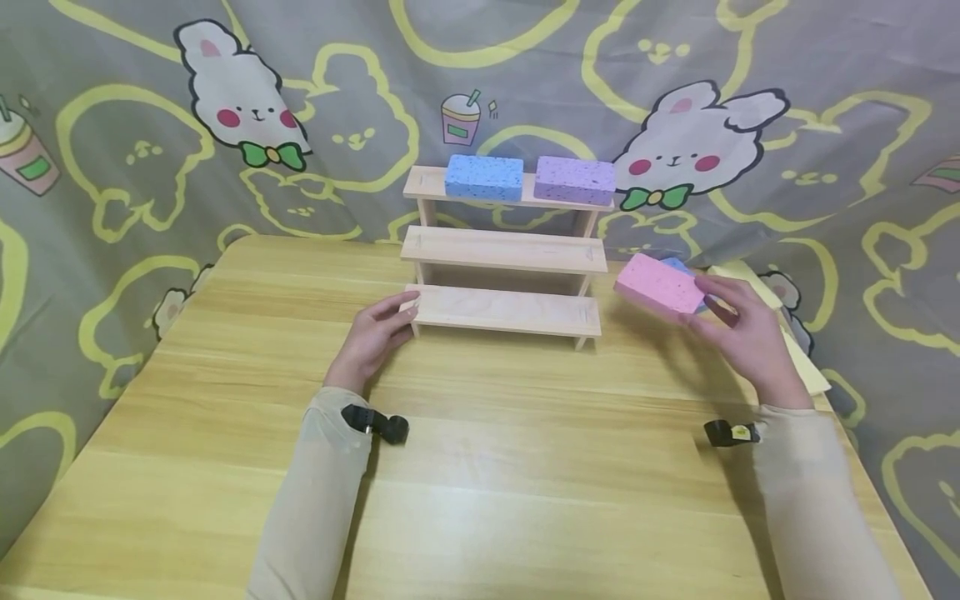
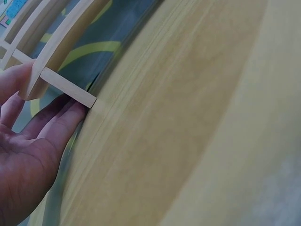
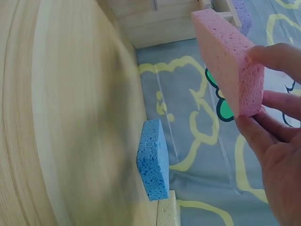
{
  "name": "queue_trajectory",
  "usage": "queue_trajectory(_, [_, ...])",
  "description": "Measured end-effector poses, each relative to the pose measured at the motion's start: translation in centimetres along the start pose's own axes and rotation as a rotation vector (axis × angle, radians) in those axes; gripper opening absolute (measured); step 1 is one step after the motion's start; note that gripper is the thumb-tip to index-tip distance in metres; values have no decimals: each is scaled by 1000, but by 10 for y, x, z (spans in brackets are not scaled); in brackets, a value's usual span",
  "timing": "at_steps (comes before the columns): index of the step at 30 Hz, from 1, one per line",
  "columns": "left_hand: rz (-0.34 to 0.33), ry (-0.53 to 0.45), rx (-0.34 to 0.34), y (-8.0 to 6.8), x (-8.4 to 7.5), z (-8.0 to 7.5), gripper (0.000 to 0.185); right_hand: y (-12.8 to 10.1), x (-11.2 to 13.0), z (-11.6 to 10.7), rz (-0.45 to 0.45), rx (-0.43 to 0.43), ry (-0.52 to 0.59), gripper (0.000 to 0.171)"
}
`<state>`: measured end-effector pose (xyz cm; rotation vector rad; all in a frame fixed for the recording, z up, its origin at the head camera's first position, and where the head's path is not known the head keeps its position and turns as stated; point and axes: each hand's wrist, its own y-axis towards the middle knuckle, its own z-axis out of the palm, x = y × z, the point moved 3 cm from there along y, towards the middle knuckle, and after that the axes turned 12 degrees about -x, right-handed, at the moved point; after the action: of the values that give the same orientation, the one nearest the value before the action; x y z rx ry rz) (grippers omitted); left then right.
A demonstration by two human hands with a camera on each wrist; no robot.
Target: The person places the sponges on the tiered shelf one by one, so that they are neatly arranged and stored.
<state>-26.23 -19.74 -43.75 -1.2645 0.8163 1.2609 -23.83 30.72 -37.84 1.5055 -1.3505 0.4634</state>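
A small three-tier wooden shelf (image 1: 502, 310) stands near the back of the table. My left hand (image 1: 375, 333) holds the left end of its lowest tier, thumb on the board and fingers by the leg, as the left wrist view shows. Right of the shelf, my right hand (image 1: 738, 333) pinches a pink sponge (image 1: 658, 286) by one end, raised above the table. Behind it a second blue sponge (image 3: 153, 160) lies on the table, mostly hidden in the head view. On the top tier sit a blue sponge (image 1: 483, 178) and a purple sponge (image 1: 574, 181), side by side.
Pale yellow pieces (image 1: 804, 362) lie at the table's right edge, partly behind my right hand. A patterned grey curtain (image 1: 360, 108) hangs close behind the shelf and round both sides of the wooden table (image 1: 480, 467).
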Motion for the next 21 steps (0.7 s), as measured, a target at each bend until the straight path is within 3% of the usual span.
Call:
queue_trajectory(9, [4,12,-1,-1,1,-1,40,-1,10,-2,-37,-8,110,54])
queue_trajectory(21, [1,28,-4,0,1,-1,41,5,35,13,-48,42,155,53])
